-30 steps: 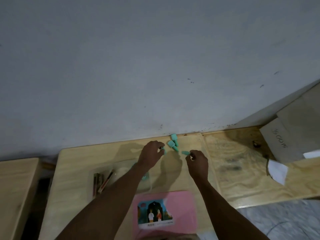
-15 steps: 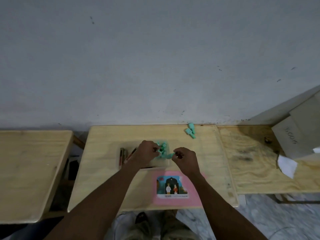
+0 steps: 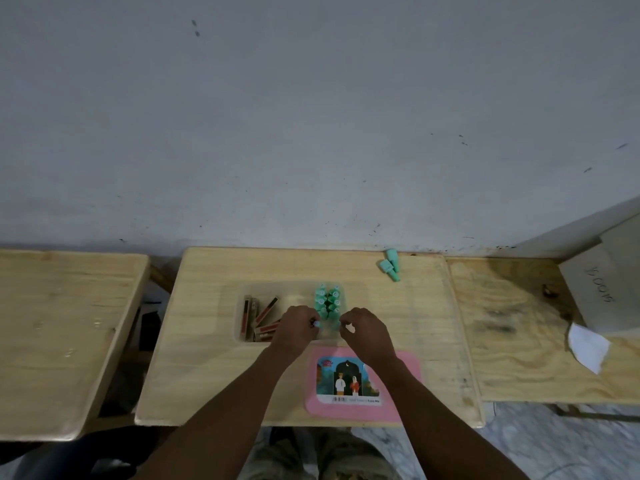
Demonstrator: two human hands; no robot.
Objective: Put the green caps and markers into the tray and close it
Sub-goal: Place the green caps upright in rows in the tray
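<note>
A clear tray (image 3: pixel 356 292) lies mid-table. Brown-red markers (image 3: pixel 259 317) lie in its left part, and several green caps (image 3: pixel 327 299) stand in two rows in its middle. My left hand (image 3: pixel 294 329) pinches a small green cap at the near end of the left row. Just to the right, my right hand (image 3: pixel 365 334) has thumb and forefinger curled onto the nearest cap of the right row. Three loose green caps (image 3: pixel 390 268) lie at the table's back edge, to the right. The pink tray lid (image 3: pixel 401 407) with a picture label lies flat under my right forearm.
A grey wall rises directly behind the table (image 3: pixel 207 375). A second wooden table (image 3: pixel 62 341) stands to the left across a gap. On the plywood table (image 3: pixel 512 341) to the right are a cardboard box (image 3: pixel 609 289) and a white paper scrap (image 3: pixel 587 346).
Both hands came back from the loose caps at the table's far edge to the tray, each bringing a green cap. They now sit at the near end of the cap rows.
</note>
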